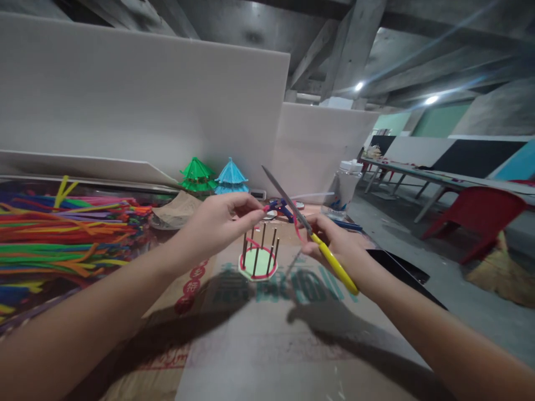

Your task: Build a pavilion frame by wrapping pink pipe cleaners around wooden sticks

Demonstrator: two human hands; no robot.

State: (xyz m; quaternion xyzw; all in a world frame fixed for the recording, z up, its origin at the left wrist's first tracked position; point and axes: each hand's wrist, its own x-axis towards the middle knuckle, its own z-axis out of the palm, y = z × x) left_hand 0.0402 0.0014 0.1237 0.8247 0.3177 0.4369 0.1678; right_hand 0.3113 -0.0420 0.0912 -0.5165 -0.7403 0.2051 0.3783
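Observation:
My left hand (225, 220) is closed, thumb and fingertips pinching the end of a small pink pipe cleaner piece (266, 209). In my right hand (334, 245) is a pair of scissors (320, 245) with yellow handles, its blades together and pointing up and left. A pink pipe cleaner strand (297, 227) hangs by the blades at my right fingertips. Below and between both hands stands a small model: a pale green base (258, 262), edged with red pipe cleaner, carrying several upright dark sticks (255, 257). Neither hand visibly touches it.
Bundles of coloured pipe cleaners (75, 234) fill the left side. Green (195, 175) and blue (231, 177) pointed roofs stand behind, near a dark blue tool (284, 209). A clear plastic bottle (346, 186) is at the back right. Printed cardboard (251, 345) covers the table; a red chair (476, 214) stands beyond.

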